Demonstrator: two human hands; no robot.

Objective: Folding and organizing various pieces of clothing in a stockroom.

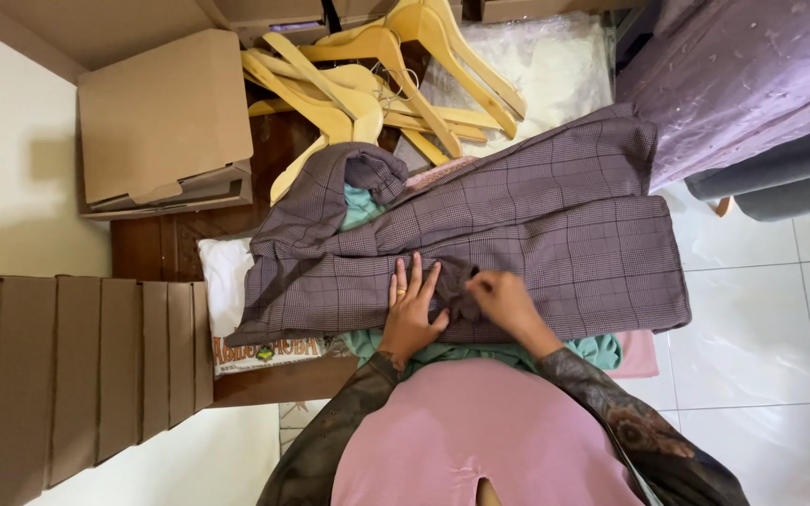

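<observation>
We see a dark wooden table. Wooden hangers at 12 o'clock, flat cardboard boxes at 10. Folded clothes centre, checked trousers topmost.

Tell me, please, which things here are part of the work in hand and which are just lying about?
In hand:
- checked jacket
- left hand, flat on it
- right hand, pinching its fabric

Lying about:
- wooden hangers
- flat cardboard boxes
- teal cloth underneath
- white pillow

teal garment mostly under plaid jacket | hangers cut off at top edge
</observation>
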